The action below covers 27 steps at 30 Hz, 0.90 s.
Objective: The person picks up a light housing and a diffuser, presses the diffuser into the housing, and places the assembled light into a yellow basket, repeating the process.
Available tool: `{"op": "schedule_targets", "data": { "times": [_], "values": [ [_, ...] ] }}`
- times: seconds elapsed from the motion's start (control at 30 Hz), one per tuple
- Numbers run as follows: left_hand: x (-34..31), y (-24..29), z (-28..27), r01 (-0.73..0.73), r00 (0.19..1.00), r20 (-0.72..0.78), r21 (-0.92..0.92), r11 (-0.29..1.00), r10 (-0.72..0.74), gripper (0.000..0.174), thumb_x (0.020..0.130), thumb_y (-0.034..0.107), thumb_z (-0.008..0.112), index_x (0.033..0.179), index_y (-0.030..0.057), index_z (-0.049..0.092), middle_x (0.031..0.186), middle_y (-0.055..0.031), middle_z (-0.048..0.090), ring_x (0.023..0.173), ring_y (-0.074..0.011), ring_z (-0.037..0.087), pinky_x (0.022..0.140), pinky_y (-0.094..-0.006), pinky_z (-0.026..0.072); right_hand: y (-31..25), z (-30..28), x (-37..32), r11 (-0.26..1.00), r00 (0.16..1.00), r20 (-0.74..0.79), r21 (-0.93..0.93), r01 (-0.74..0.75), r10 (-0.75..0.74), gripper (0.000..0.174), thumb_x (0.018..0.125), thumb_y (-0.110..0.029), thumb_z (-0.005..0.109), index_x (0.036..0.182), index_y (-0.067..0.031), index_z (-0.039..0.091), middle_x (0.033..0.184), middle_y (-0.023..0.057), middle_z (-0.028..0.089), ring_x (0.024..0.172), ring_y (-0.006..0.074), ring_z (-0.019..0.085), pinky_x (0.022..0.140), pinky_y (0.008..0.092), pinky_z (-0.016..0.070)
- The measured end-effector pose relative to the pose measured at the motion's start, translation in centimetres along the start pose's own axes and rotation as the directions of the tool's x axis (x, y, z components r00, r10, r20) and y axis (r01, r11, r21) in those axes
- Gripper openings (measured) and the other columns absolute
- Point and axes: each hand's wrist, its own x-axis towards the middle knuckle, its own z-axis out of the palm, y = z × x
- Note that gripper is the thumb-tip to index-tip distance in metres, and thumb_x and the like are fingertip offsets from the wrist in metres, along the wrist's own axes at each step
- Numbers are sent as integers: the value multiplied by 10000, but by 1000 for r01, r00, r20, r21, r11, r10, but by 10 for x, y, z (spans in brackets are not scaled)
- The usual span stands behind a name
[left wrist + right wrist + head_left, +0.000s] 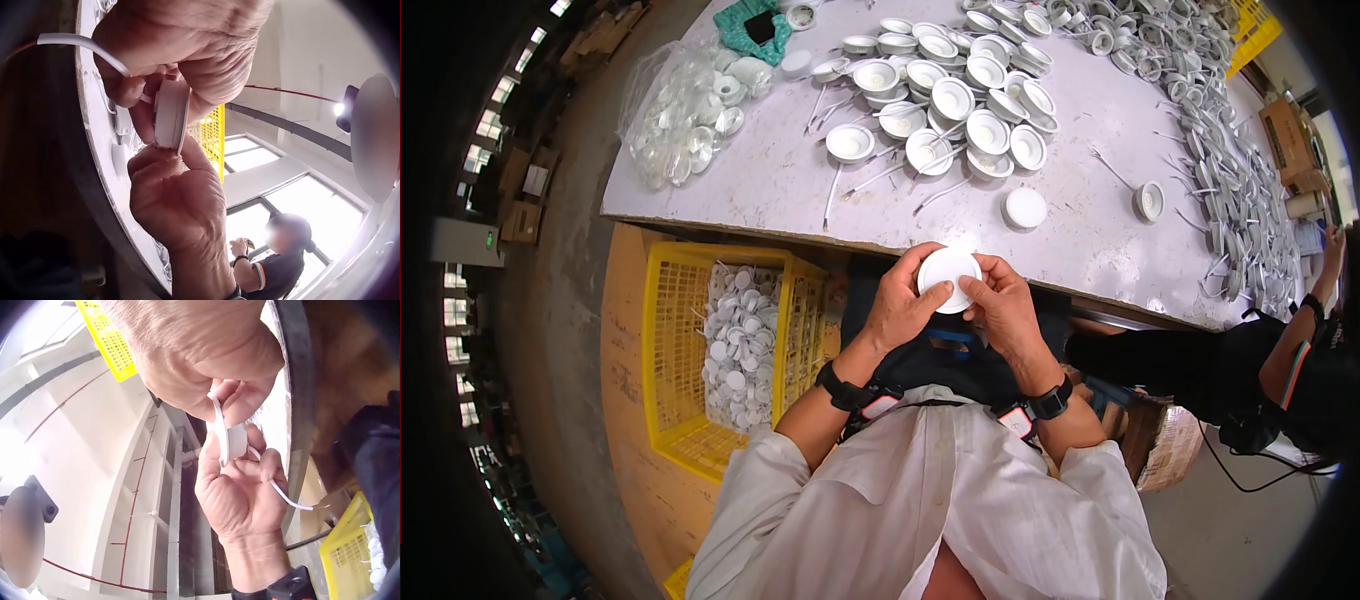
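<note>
In the head view both hands hold one white round lamp disc (948,278) in front of the chest, just below the table's near edge. My left hand (920,282) grips its left rim, with the thumb lying on the flat face. My right hand (986,290) pinches the right rim. The left wrist view shows the lamp disc (170,115) edge-on between the left hand (187,56) and the right hand (175,187), with a white wire (81,42) trailing from it. In the right wrist view the disc (228,442) sits between the same fingers, and its wire (282,492) hangs down.
The grey table (770,190) holds several white downlights (945,110) with wires, a loose white cover (1025,207) and a pile of ring parts (1230,170). A plastic bag of parts (685,115) lies at its left end. A yellow crate (730,350) of white pieces stands below. Another person (1300,350) is at the right.
</note>
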Motion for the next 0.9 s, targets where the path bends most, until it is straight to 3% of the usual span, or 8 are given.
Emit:
{"op": "schedule_targets", "data": {
  "times": [0.3, 0.43, 0.5, 0.57, 0.63, 0.67, 0.73, 0.9],
  "values": [
    [2, -19, 5, 88, 988, -125, 16, 996, -86, 398, 753, 72, 616, 1124, -22, 505, 983, -93, 597, 892, -129, 557, 796, -268, 456, 12, -3, 4, 999, 999, -25, -19, 25, -26, 264, 817, -68, 632, 1043, 10, 520, 785, 34, 591, 626, 55, 541, 485, 167, 445],
    [-3, -21, -12, 128, 974, -179, -73, 989, -140, 413, 750, 62, 636, 1134, -22, 511, 1007, -76, 592, 914, -124, 551, 805, -264, 451, -23, -18, 9, 925, 990, -62, -368, 98, -130, 394, 768, -122, 694, 1106, 3, 534, 769, -7, 546, 674, 72, 528, 552, 209, 457],
    [-12, -8, -32, 200, 933, -279, -119, 973, -226, 445, 746, 73, 662, 1149, -17, 495, 1013, -74, 589, 913, -137, 557, 827, -270, 445, -41, -66, 32, 588, 756, -166, -739, 330, -633, 443, 722, -129, 722, 1109, -1, 550, 939, 60, 544, 840, 144, 505, 677, 260, 441],
    [-26, -27, -69, 195, 897, -389, -78, 978, -210, 477, 734, 40, 655, 1176, 10, 479, 1015, -60, 575, 840, -118, 558, 686, -229, 466, -69, -147, 72, -197, 246, 231, -968, 155, -941, 509, 704, -202, 734, 1120, 15, 538, 1114, 166, 537, 1019, 308, 504, 845, 390, 420],
    [-46, -38, -114, 231, 809, -510, -180, 956, -292, 485, 738, 1, 599, 1196, 86, 461, 981, -38, 563, 650, -57, 496, 446, -168, 375, -92, -207, 94, -81, 269, 0, -953, -291, -963, 624, 677, -317, 737, 1157, 19, 522, 1199, 204, 502, 1128, 354, 456, 941, 437, 363],
    [-57, -55, -143, 214, 752, -596, -182, 960, -281, 484, 743, 0, 580, 1198, 106, 453, 977, -35, 563, 577, -43, 451, 401, -155, 325, -100, -229, 99, -86, 270, 7, -955, -283, -963, 624, 677, -317, 737, 1157, 19, 522, 1199, 204, 502, 1128, 354, 456, 941, 437, 363],
    [-84, -82, -204, 303, 572, -771, -116, 946, -278, 482, 745, 21, 553, 1207, 103, 443, 1013, -40, 571, 648, -86, 557, 407, -186, 347, -111, -254, 108, 191, 482, -319, -936, -297, -816, 749, 646, -401, 726, 1214, 22, 482, 1235, 228, 475, 1164, 353, 436, 967, 415, 357],
    [-172, -136, -340, 466, 389, -887, -44, 884, -249, 590, 738, 97, 588, 1287, 62, 375, 1062, -99, 573, 878, -220, 612, 503, -267, 440, -113, -251, 98, 301, 524, -380, -925, -233, -762, 781, 649, -371, 726, 1257, 25, 437, 1248, 246, 452, 1177, 349, 425, 981, 388, 352]
  ]
}}
